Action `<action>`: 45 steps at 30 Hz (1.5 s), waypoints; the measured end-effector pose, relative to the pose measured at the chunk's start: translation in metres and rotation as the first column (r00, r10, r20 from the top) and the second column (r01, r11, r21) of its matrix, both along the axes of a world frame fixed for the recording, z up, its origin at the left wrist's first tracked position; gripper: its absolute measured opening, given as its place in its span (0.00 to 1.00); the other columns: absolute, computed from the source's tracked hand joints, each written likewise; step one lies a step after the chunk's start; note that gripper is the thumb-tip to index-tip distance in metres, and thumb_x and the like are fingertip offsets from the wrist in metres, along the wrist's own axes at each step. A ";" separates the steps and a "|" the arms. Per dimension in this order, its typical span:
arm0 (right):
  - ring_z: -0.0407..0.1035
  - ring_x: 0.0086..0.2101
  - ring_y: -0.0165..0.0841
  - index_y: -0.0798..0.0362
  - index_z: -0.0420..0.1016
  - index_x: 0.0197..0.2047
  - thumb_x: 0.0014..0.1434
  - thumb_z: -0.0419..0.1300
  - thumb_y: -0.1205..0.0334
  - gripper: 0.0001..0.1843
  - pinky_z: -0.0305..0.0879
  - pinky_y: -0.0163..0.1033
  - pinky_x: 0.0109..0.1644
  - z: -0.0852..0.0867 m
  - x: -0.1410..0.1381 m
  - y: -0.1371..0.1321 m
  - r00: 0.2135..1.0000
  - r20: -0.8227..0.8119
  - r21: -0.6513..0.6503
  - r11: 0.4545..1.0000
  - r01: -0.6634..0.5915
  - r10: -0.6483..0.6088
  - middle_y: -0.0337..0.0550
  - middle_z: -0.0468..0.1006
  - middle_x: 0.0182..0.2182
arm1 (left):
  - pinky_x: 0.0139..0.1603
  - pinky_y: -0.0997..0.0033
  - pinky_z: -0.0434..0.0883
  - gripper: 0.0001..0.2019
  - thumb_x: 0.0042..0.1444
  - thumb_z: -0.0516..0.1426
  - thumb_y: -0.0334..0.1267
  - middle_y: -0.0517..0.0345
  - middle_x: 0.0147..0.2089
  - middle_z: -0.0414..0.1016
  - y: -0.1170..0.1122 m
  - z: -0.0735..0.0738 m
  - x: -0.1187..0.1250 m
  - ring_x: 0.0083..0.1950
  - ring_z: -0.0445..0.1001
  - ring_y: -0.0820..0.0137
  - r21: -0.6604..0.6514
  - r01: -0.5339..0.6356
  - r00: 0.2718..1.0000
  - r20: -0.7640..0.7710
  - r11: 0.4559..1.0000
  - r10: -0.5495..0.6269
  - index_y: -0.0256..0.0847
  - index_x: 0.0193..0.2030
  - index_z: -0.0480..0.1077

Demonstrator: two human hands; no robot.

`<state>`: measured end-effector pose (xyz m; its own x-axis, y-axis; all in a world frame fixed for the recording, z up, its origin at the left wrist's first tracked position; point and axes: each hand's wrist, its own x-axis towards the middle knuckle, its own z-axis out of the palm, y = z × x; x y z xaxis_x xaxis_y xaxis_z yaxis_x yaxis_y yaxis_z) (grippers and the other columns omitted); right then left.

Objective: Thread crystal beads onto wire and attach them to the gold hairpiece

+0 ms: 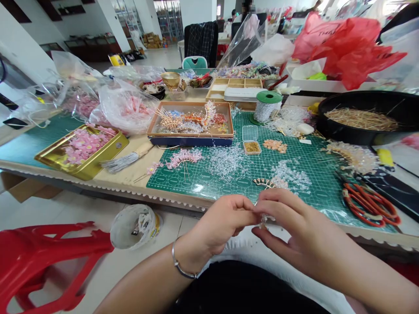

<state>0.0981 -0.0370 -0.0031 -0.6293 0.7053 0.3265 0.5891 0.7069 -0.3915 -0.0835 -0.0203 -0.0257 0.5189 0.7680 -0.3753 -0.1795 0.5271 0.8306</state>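
- Pinches bead piece (263,221) between fingertips of left hand (225,218) and right hand (291,218), near front edge of table (119,179); mostly hidden by fingers.
- Has both hands grasping it: left thumb and forefinger drawn together, right fingers above, right thumb below.
- See gold comb (264,183) just beyond right fingers; can't tell if held or lying on mat (225,189).
- Further out on mat: two piles of clear beads (227,161), peach bits (275,145), open box of gold beads (252,148), pink comb (183,158).
- To the left: brush (122,161), tin (114,147) of pink flowers (87,146).
- To the right: red-handled pliers (369,205), black pan (347,131) of thin sticks.
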 end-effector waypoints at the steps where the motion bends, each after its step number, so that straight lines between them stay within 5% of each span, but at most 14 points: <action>1: 0.73 0.43 0.41 0.51 0.63 0.50 0.63 0.58 0.69 0.13 0.74 0.46 0.43 -0.001 -0.001 -0.001 0.999 -0.036 -0.017 0.999 0.031 -0.031 0.52 0.70 0.47 | 0.21 0.72 0.42 0.12 0.48 0.65 0.41 0.71 0.17 0.56 0.000 0.000 0.000 0.19 0.47 0.80 -0.001 -0.010 1.000 -0.008 1.000 0.010 0.38 0.27 0.68; 4: 0.73 0.42 0.41 0.48 0.63 0.45 0.61 0.59 0.70 0.12 0.73 0.46 0.42 -0.005 -0.003 -0.007 0.984 -0.133 -0.118 0.987 0.106 -0.122 0.48 0.70 0.44 | 0.22 0.74 0.46 0.15 0.47 0.67 0.45 0.70 0.17 0.58 0.000 0.000 0.002 0.20 0.49 0.80 0.025 -0.052 0.998 -0.031 0.998 0.053 0.38 0.26 0.69; 10: 0.70 0.42 0.37 0.46 0.65 0.44 0.62 0.61 0.68 0.11 0.71 0.41 0.39 -0.017 -0.007 -0.014 0.948 -0.261 -0.190 0.973 0.133 -0.180 0.45 0.69 0.43 | 0.37 0.71 0.65 0.12 0.49 0.67 0.42 0.58 0.28 0.74 -0.002 -0.006 0.005 0.33 0.70 0.71 0.109 -0.084 0.996 0.026 0.990 0.081 0.36 0.29 0.71; 18: 0.70 0.44 0.35 0.42 0.70 0.43 0.67 0.56 0.70 0.10 0.70 0.40 0.45 -0.014 -0.005 -0.012 0.882 -0.402 -0.281 0.950 0.138 -0.247 0.41 0.73 0.41 | 0.25 0.73 0.51 0.05 0.55 0.61 0.38 0.70 0.19 0.52 -0.009 0.003 -0.001 0.22 0.51 0.77 0.429 -0.044 0.920 -0.336 0.902 0.205 0.39 0.31 0.72; 21: 0.71 0.42 0.35 0.41 0.69 0.47 0.68 0.55 0.69 0.11 0.70 0.41 0.45 -0.011 -0.005 -0.012 0.886 -0.375 -0.267 0.947 0.178 -0.272 0.40 0.74 0.41 | 0.26 0.72 0.52 0.05 0.57 0.60 0.38 0.69 0.19 0.53 -0.010 0.006 -0.001 0.22 0.52 0.76 0.536 -0.011 0.885 -0.387 0.844 0.258 0.40 0.33 0.74; 24: 0.71 0.41 0.36 0.41 0.66 0.52 0.68 0.56 0.65 0.11 0.70 0.42 0.43 -0.007 -0.003 -0.012 0.922 -0.284 -0.277 0.943 0.185 -0.265 0.42 0.74 0.42 | 0.26 0.72 0.52 0.05 0.56 0.60 0.38 0.69 0.19 0.53 -0.007 0.007 -0.001 0.23 0.52 0.76 0.518 -0.007 0.886 -0.393 0.855 0.245 0.40 0.32 0.74; 29: 0.68 0.51 0.45 0.46 0.62 0.53 0.63 0.62 0.62 0.18 0.70 0.52 0.50 -0.009 -0.002 -0.011 0.975 -0.156 -0.164 0.977 0.134 -0.160 0.50 0.70 0.49 | 0.25 0.73 0.50 0.07 0.55 0.61 0.39 0.69 0.20 0.52 -0.004 0.010 0.002 0.24 0.51 0.75 0.364 -0.032 0.927 -0.337 0.931 0.164 0.39 0.30 0.71; 33: 0.70 0.48 0.43 0.47 0.62 0.48 0.64 0.58 0.71 0.13 0.72 0.50 0.47 -0.015 -0.004 -0.010 0.971 -0.193 -0.078 0.988 0.130 -0.143 0.51 0.70 0.46 | 0.24 0.73 0.49 0.09 0.54 0.63 0.41 0.68 0.21 0.53 -0.003 0.009 0.002 0.24 0.50 0.76 0.334 -0.029 0.951 -0.281 0.942 0.128 0.38 0.29 0.71; 38: 0.74 0.43 0.37 0.44 0.64 0.45 0.67 0.54 0.71 0.10 0.72 0.44 0.45 -0.014 0.001 -0.007 0.956 -0.264 -0.115 0.988 0.102 -0.129 0.44 0.75 0.42 | 0.23 0.73 0.48 0.09 0.55 0.61 0.40 0.69 0.20 0.53 -0.003 0.013 -0.002 0.23 0.50 0.76 0.335 0.005 0.941 -0.319 0.942 0.109 0.39 0.28 0.70; 42: 0.75 0.42 0.39 0.46 0.65 0.53 0.67 0.56 0.66 0.12 0.74 0.45 0.43 -0.013 0.007 -0.011 0.966 -0.175 -0.128 0.977 0.171 -0.192 0.46 0.77 0.43 | 0.24 0.73 0.50 0.08 0.56 0.59 0.39 0.69 0.19 0.53 -0.007 0.014 -0.004 0.22 0.52 0.76 0.430 0.093 0.877 -0.462 0.898 0.131 0.39 0.28 0.71; 45: 0.68 0.55 0.50 0.54 0.64 0.61 0.64 0.58 0.67 0.22 0.66 0.61 0.58 -0.013 0.004 -0.021 0.979 0.023 0.127 0.972 0.196 -0.200 0.57 0.71 0.54 | 0.26 0.73 0.52 0.08 0.57 0.57 0.35 0.66 0.20 0.60 -0.012 0.008 0.000 0.23 0.56 0.75 0.574 0.211 0.781 -0.586 0.791 0.217 0.40 0.28 0.71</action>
